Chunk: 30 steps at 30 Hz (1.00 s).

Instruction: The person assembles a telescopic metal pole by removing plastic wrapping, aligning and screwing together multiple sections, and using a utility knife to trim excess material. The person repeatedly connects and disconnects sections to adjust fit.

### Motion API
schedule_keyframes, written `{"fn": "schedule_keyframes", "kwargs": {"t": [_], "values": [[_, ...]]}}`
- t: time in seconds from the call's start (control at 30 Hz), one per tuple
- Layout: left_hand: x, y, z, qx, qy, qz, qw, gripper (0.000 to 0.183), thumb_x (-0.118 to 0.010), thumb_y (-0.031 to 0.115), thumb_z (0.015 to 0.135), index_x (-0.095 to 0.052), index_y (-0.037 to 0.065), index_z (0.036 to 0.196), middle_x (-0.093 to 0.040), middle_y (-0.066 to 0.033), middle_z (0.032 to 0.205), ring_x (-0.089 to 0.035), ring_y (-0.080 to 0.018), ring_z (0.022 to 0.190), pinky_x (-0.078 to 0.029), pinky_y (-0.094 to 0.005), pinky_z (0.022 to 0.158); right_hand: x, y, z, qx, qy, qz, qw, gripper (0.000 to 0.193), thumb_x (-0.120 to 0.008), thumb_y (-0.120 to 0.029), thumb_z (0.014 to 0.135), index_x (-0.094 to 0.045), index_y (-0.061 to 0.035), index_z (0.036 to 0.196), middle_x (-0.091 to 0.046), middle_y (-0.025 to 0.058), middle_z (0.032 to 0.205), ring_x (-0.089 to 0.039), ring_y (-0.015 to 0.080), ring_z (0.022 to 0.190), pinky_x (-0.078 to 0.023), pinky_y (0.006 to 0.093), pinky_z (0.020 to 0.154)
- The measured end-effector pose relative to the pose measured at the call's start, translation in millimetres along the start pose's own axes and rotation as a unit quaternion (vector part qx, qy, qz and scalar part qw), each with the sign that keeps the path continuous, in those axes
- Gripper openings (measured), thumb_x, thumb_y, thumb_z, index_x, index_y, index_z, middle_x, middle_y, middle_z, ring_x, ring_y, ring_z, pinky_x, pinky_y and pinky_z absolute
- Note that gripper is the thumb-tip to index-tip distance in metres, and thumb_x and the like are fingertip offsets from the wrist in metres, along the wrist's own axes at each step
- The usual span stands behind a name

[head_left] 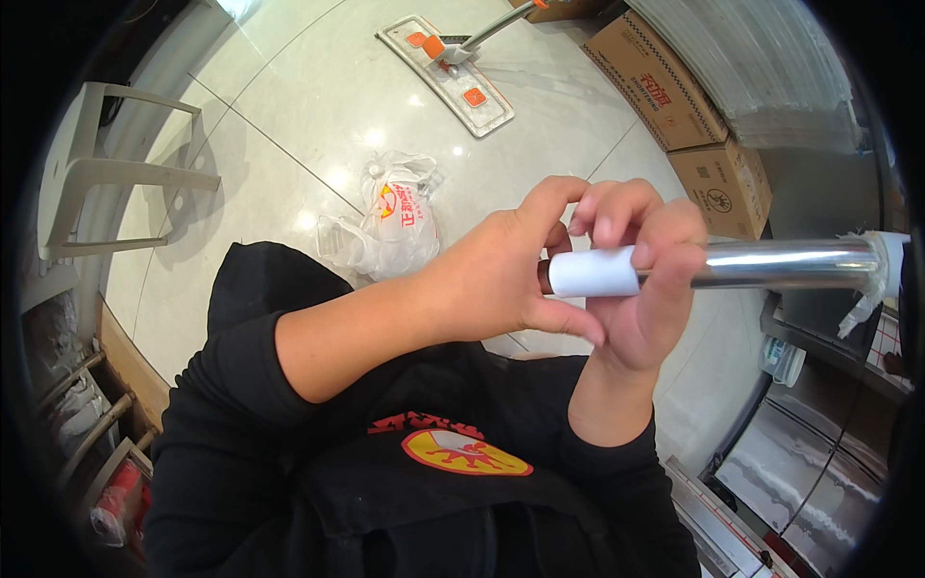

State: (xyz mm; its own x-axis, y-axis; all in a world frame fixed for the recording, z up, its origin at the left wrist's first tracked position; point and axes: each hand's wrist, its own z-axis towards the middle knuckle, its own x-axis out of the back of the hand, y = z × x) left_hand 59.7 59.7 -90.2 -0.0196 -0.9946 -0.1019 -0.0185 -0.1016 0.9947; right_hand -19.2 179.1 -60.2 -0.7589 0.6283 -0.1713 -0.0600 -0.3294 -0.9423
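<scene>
A shiny metal tube (785, 265) runs in from the right, lying nearly level at chest height. Its left end carries a smooth white sleeve (593, 274) with a dark tip. My right hand (650, 279) is closed around the tube where the sleeve ends, its fingers curled over the top. Beside the tip, my left hand (491, 270) has its thumb stretched below the sleeve and its index finger arched above, with a gap between them. Some left fingers are hidden behind. At the tube's right end, ragged whitish wrapping (879, 275) hangs down.
A tied white plastic bag (400, 217) lies on the tiled floor (289, 106). Farther off rests a flat mop (453, 72). Cardboard boxes (655, 82) stand far right, a pale stool (135, 178) at left. Metal equipment (800, 462) fills the near right.
</scene>
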Motion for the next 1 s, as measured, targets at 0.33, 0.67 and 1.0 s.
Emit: {"fn": "schedule_keyframes", "kwargs": {"t": [0.33, 0.67, 1.0], "values": [[6.0, 4.9, -3.2, -0.019, -0.013, 0.285, 0.958, 0.03, -0.069, 0.021, 0.076, -0.049, 0.003, 0.09, -0.061, -0.0136, 0.072, -0.061, -0.0338, 0.068, -0.048, -0.0413, 0.061, 35.3, -10.3, 5.4, 0.038, -0.014, 0.236, 0.971, 0.037, -0.061, -0.046, 0.083, -0.054, -0.0144, 0.101, -0.054, 0.001, 0.094, -0.05, 0.0206, 0.093, -0.036, 0.0342, 0.09], [28.4, 0.9, 1.2, 0.023, -0.088, 0.211, 0.973, 0.036, -0.077, 0.018, 0.07, -0.055, -0.001, 0.092, -0.057, -0.0087, 0.097, -0.058, -0.0192, 0.074, -0.048, -0.0283, 0.068, 53.5, -11.8, 3.8, 0.034, -0.004, 0.359, 0.933, 0.044, -0.043, -0.05, 0.091, -0.041, -0.0137, 0.067, -0.041, -0.0034, 0.057, -0.041, 0.0085, 0.048, -0.039, 0.0244, 0.052], [17.0, 4.5, 0.3, 0.018, -0.059, 0.299, 0.952, 0.028, -0.068, 0.028, 0.078, -0.054, 0.004, 0.08, -0.06, -0.0132, 0.067, -0.059, -0.0327, 0.063, -0.046, -0.0388, 0.056, 49.5, -11.0, 4.3, 0.065, 0.01, 0.346, 0.936, 0.042, -0.047, -0.047, 0.091, -0.042, -0.0142, 0.065, -0.039, -0.0052, 0.053, -0.038, 0.0071, 0.044, -0.035, 0.0222, 0.046]]}}
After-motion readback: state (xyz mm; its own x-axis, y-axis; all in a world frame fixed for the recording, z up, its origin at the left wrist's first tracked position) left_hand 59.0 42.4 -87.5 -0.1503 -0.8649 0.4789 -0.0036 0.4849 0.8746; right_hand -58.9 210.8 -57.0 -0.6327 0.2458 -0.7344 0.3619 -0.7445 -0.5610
